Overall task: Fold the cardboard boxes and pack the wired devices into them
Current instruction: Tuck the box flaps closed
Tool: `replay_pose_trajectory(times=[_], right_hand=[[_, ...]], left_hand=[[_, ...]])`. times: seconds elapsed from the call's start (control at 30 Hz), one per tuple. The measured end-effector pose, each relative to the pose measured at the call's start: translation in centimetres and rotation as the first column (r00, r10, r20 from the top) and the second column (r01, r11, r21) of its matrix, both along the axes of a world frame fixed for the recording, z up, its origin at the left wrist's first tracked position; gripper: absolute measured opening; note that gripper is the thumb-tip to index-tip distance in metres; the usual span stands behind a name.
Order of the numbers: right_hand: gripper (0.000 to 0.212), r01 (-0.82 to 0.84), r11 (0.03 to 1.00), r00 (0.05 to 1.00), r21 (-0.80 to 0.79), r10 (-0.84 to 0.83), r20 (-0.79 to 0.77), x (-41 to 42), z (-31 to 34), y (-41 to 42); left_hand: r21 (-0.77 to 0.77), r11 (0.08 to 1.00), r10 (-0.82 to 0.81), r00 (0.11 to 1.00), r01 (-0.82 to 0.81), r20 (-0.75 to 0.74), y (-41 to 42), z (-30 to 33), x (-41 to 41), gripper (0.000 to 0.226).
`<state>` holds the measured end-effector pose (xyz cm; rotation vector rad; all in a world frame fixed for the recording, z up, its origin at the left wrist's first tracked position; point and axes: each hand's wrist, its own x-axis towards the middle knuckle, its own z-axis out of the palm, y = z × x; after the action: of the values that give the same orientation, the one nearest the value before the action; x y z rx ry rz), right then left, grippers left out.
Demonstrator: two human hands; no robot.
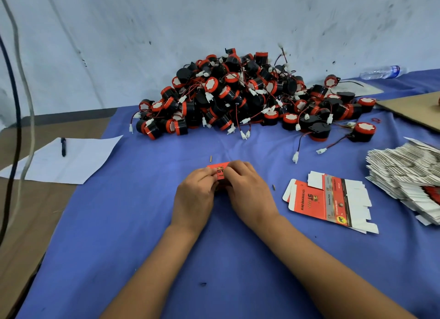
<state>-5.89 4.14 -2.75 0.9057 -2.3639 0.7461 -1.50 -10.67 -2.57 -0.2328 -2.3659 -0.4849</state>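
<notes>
Small red printed cardboard box [218,170] gripped mid-table between left hand [195,195] and right hand [247,190], fingers of both curled over it; contents hidden. Flat unfolded red-and-white box blank [326,199] just right of hands on blue cloth-covered table [142,223]. Stack of flattened blanks [409,173] at right edge. Heap of black-and-red round wired devices [250,97] behind, against wall. White paper sheet [71,161] with black pen [63,147] at left.

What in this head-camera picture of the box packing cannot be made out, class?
- Red box: mostly hidden by the left hand and right hand; whether a device is inside is unclear.
- Stack of flat boxes: cut off by the right edge.
- Flat box: small print too small to read.
</notes>
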Motion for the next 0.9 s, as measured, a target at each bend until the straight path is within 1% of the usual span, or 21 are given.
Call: replay_pose_trajectory(times=[0.13, 0.23, 0.27, 0.33, 0.4, 0.47, 0.53, 0.57, 0.6, 0.67, 0.7, 0.73, 0.8, 0.87, 0.9], right_hand=[[0.028, -0.021, 0.997, 1.0, 0.077, 0.02, 0.008, 0.4, 0.1, 0.0], [0.038, -0.031, 0.989, 0.996, 0.143, 0.019, 0.087, 0.9, 0.5, -0.3], [0.04, -0.028, 0.987, 0.993, 0.155, 0.01, 0.119, 1.2, 0.7, 0.0], [0.04, -0.017, 0.989, 0.986, 0.146, -0.007, 0.168, 1.9, 1.5, 0.5], [0.037, 0.042, 0.996, 0.988, 0.077, -0.053, 0.145, 2.4, 3.3, 2.6], [0.041, 0.131, 0.991, 0.989, -0.014, -0.13, 0.066, 2.6, 6.1, 6.3], [0.048, 0.238, 0.962, 0.969, -0.133, -0.244, -0.031, 3.2, 9.7, 11.1], [0.05, 0.303, 0.931, 0.944, -0.201, -0.323, -0.073, 3.8, 11.5, 13.6], [0.052, 0.387, 0.88, 0.9, -0.274, -0.426, -0.098, 4.7, 13.4, 16.8], [0.054, 0.534, 0.755, 0.798, -0.38, -0.599, -0.068, 6.7, 16.4, 22.8], [0.056, 0.619, 0.683, 0.732, -0.388, -0.68, -0.029, 8.2, 17.6, 26.3], [0.056, 0.704, 0.614, 0.662, -0.358, -0.749, 0.019, 9.7, 18.5, 29.2], [0.053, 0.861, 0.469, 0.496, -0.199, -0.861, 0.113, 12.8, 19.5, 34.8], [0.046, 0.927, 0.374, 0.368, -0.016, -0.904, 0.218, 15.7, 19.5, 39.0], [0.043, 0.935, 0.349, 0.32, 0.059, -0.905, 0.281, 16.8, 19.3, 40.4]], left_hand=[[0.164, 0.986, -0.026, 0.978, -0.008, 0.208, 0.0, 0.4, -0.5, 0.035], [0.185, 0.981, 0.002, 0.962, -0.055, 0.273, -0.1, 1.5, -1.0, 0.022], [0.204, 0.977, -0.002, 0.957, -0.06, 0.291, 0.3, 2.0, -1.1, 0.021], [0.285, 0.953, 0.007, 0.946, -0.105, 0.324, 0.6, 3.3, -0.9, 0.018], [0.425, 0.901, -0.035, 0.958, -0.093, 0.285, 2.2, 4.8, -0.6, 0.015], [0.532, 0.847, -0.123, 0.976, 0.009, 0.18, 5.7, 7.5, -0.5, 0.014], [0.572, 0.807, -0.221, 0.973, 0.147, 0.061, 10.7, 10.8, -0.6, 0.012], [0.574, 0.787, -0.277, 0.961, 0.226, 0.001, 13.5, 12.4, -0.5, 0.012], [0.573, 0.757, -0.35, 0.935, 0.316, -0.054, 17.2, 13.9, -0.6, 0.013], [0.569, 0.676, -0.492, 0.862, 0.469, -0.127, 24.3, 16.3, 0.0, 0.015], [0.565, 0.628, -0.569, 0.811, 0.535, -0.135, 28.3, 17.2, 0.8, 0.018], [0.544, 0.6, -0.631, 0.765, 0.586, -0.128, 31.7, 17.9, 1.6, 0.025], [0.452, 0.579, -0.742, 0.669, 0.678, -0.053, 37.8, 18.5, 3.3, 0.029], [0.34, 0.56, -0.819, 0.567, 0.756, 0.088, 42.3, 18.0, 5.0, 0.034], [0.28, 0.559, -0.829, 0.535, 0.78, 0.165, 43.8, 17.5, 5.6, 0.035]])
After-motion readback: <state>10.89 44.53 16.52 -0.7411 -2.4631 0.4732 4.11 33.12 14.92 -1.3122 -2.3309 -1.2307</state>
